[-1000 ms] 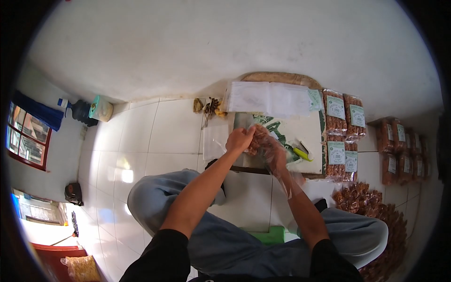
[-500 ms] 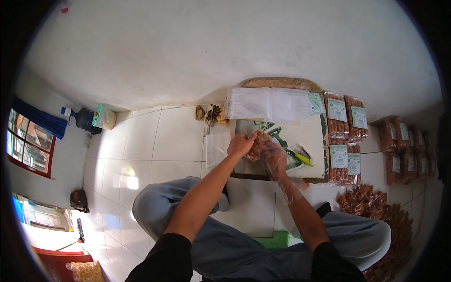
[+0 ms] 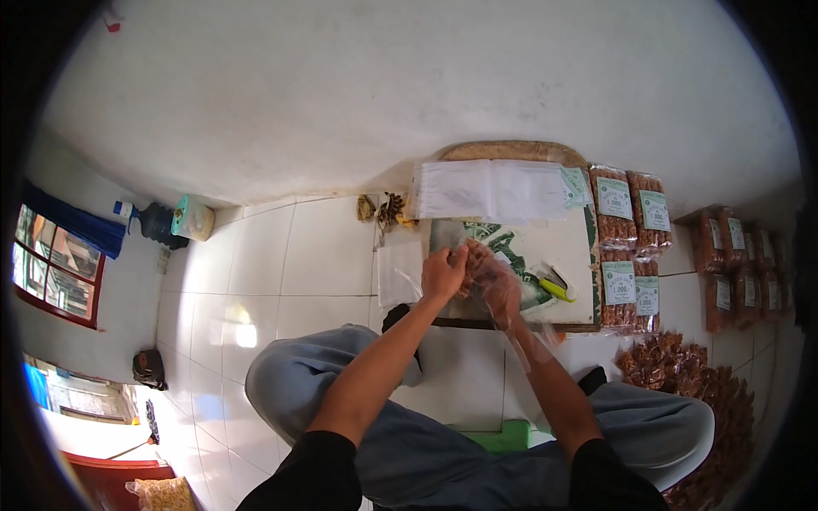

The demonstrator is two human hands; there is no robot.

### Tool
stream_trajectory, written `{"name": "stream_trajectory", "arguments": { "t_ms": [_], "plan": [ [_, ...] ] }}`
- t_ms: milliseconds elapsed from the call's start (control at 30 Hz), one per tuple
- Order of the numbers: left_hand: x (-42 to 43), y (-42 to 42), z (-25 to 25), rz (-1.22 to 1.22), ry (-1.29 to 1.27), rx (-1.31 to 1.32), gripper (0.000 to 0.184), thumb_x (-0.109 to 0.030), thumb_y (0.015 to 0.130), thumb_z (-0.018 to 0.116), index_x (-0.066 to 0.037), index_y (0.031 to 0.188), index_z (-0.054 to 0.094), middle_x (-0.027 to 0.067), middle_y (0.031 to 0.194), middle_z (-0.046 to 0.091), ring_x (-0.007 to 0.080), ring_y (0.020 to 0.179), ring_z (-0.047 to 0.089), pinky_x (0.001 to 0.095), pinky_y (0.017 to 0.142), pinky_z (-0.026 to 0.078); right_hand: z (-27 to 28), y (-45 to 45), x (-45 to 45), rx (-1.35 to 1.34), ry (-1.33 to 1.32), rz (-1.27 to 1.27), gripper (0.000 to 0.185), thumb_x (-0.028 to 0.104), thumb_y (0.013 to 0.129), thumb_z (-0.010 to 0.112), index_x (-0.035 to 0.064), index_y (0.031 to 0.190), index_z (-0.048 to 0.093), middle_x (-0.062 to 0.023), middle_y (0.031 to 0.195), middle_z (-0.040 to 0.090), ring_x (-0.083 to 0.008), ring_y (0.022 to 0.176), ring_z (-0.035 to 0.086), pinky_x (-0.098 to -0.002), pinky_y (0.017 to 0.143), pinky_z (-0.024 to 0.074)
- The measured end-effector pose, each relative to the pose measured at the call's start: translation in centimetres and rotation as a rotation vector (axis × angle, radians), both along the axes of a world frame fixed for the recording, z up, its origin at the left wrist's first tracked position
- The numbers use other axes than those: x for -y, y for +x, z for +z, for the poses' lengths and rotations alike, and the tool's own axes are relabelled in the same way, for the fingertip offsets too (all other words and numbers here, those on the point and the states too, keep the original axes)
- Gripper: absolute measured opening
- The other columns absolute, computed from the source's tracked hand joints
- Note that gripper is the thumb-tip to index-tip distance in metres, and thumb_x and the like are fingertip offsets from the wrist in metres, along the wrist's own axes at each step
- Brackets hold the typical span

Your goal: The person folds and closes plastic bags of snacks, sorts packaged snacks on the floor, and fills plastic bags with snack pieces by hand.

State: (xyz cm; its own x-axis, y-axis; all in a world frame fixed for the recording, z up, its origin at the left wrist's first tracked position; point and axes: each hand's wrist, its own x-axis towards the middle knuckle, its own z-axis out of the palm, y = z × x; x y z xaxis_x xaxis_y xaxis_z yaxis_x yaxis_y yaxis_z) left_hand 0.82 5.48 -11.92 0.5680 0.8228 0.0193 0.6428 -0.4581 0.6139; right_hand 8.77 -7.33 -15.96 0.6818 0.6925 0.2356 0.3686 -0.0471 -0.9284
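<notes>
My left hand (image 3: 445, 274) is closed on the near side of a small packet of brown snacks (image 3: 479, 254) in clear plastic. Across from it, my right hand (image 3: 501, 294) is curled against the same packet, its fingers partly hidden behind shiny film. A long clear plastic bag (image 3: 521, 347) hangs along my right wrist and forearm. Both hands are above the low board (image 3: 532, 243) with a green and white top. To the right of them lies a lime-green stapler (image 3: 558, 289), its arms apart.
Flat clear bags (image 3: 490, 187) and green labels (image 3: 575, 186) lie along the board's far edge. Labelled snack packs (image 3: 615, 209) stand to the right, more packs (image 3: 724, 243) beyond. Loose small packets (image 3: 665, 366) are heaped by my right knee. Bananas (image 3: 394, 209) lie near the wall.
The view has shifted slightly, so everything sits a little further right. Both hands stay at the packet, with my left hand's fingers turned slightly.
</notes>
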Motion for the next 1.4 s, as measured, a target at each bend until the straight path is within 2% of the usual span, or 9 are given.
{"name": "stream_trajectory", "arguments": {
  "t_ms": [67, 367, 633, 733, 800, 1033, 1100, 1167, 1400],
  "plan": [
    [0.0, 0.1, -0.4, 0.017, -0.112, -0.026, 0.058, -0.058, 0.092, 0.048, -0.004, 0.104, 0.065, 0.0222, 0.106, 0.06, 0.041, 0.106, 0.054, 0.0472, 0.092, 0.043, 0.4, -0.4, 0.1, 0.307, -0.097, -0.158, 0.037, 0.006, 0.076, 0.064, 0.011, 0.112, 0.062, -0.0092, 0.1, 0.065, -0.0324, 0.084, 0.064, -0.0381, 0.067, 0.0514],
    [-0.5, 0.5, -0.8, 0.16, -0.351, 0.022, 0.064, -0.067, 0.084, 0.052, -0.007, 0.096, 0.071, 0.0155, 0.097, 0.069, 0.0366, 0.1, 0.062, 0.0463, 0.09, 0.045, 1.7, -0.2, 0.8, 0.485, -0.048, -0.123, 0.036, 0.002, 0.076, 0.06, 0.0113, 0.11, 0.064, -0.0082, 0.092, 0.061, -0.0301, 0.081, 0.063, -0.0389, 0.066, 0.0497],
    [-2.5, 1.1, 1.1, 0.174, -0.598, -0.117, 0.065, -0.069, 0.077, 0.063, -0.011, 0.104, 0.071, 0.0115, 0.107, 0.07, 0.0301, 0.105, 0.063, 0.0454, 0.092, 0.044, 5.3, -0.4, 1.5, 0.112, -0.14, -0.184, 0.028, 0.025, 0.092, 0.059, 0.0092, 0.114, 0.064, -0.0155, 0.105, 0.066, -0.0357, 0.096, 0.063, -0.0414, 0.08, 0.0499],
    [-0.6, 0.5, 1.9, 0.131, -0.117, -0.055, 0.066, -0.062, 0.086, 0.058, -0.008, 0.123, 0.061, 0.0137, 0.13, 0.059, 0.029, 0.12, 0.054, 0.0469, 0.102, 0.038, 5.8, -0.1, 1.7, -0.122, -0.224, -0.122, 0.036, 0.031, 0.097, 0.053, 0.0066, 0.122, 0.061, -0.0193, 0.117, 0.064, -0.036, 0.108, 0.061, -0.0401, 0.092, 0.0469],
    [-0.9, 0.0, 1.4, -0.311, 0.062, 0.259, 0.065, -0.054, 0.094, 0.049, -0.005, 0.138, 0.047, 0.0142, 0.147, 0.042, 0.0295, 0.134, 0.04, 0.0465, 0.11, 0.029, 5.8, 0.1, 1.7, -0.196, -0.276, -0.084, 0.038, 0.032, 0.098, 0.051, 0.0073, 0.125, 0.059, -0.0207, 0.119, 0.063, -0.0358, 0.111, 0.06, -0.0397, 0.095, 0.0458],
    [0.1, -1.5, 1.8, -0.741, 0.555, -0.05, 0.076, -0.059, 0.096, 0.04, -0.002, 0.145, 0.036, 0.0145, 0.152, 0.034, 0.03, 0.143, 0.027, 0.0459, 0.116, 0.021, 2.5, 0.4, 1.1, 0.119, -0.078, -0.013, 0.038, 0.028, 0.097, 0.05, 0.0072, 0.128, 0.055, -0.0212, 0.111, 0.062, -0.0364, 0.108, 0.059, -0.0392, 0.088, 0.0472],
    [0.2, -1.7, 2.0, -0.767, 0.603, -0.073, 0.086, -0.066, 0.092, 0.039, 0.0, 0.147, 0.032, 0.0143, 0.153, 0.033, 0.0297, 0.144, 0.026, 0.0458, 0.116, 0.02, 1.0, 0.5, 0.5, 0.182, -0.048, 0.002, 0.037, 0.025, 0.096, 0.051, 0.0082, 0.129, 0.054, -0.0215, 0.11, 0.061, -0.0375, 0.108, 0.057, -0.0396, 0.087, 0.0468],
    [-0.3, -1.7, 2.3, -0.803, 0.61, -0.128, 0.095, -0.072, 0.087, 0.043, 0.0, 0.147, 0.031, 0.0149, 0.153, 0.032, 0.0297, 0.144, 0.025, 0.0454, 0.117, 0.019, 0.2, 2.0, -1.2, -0.612, -0.279, 0.017, 0.036, 0.021, 0.095, 0.052, 0.0039, 0.127, 0.052, -0.0186, 0.108, 0.059, -0.0346, 0.105, 0.056, -0.0389, 0.087, 0.0453],
    [-4.4, -1.3, 5.2, -1.153, 0.668, -0.334, 0.133, -0.083, 0.054, 0.064, 0.0, 0.149, 0.023, 0.0168, 0.154, 0.028, 0.0314, 0.143, 0.025, 0.0439, 0.117, 0.018, -3.4, 3.0, -0.4, -0.616, -0.008, 0.289, 0.037, 0.025, 0.095, 0.055, -0.0058, 0.117, 0.054, -0.0119, 0.111, 0.059, -0.024, 0.1, 0.057, -0.0333, 0.089, 0.0442]
  ]
}}
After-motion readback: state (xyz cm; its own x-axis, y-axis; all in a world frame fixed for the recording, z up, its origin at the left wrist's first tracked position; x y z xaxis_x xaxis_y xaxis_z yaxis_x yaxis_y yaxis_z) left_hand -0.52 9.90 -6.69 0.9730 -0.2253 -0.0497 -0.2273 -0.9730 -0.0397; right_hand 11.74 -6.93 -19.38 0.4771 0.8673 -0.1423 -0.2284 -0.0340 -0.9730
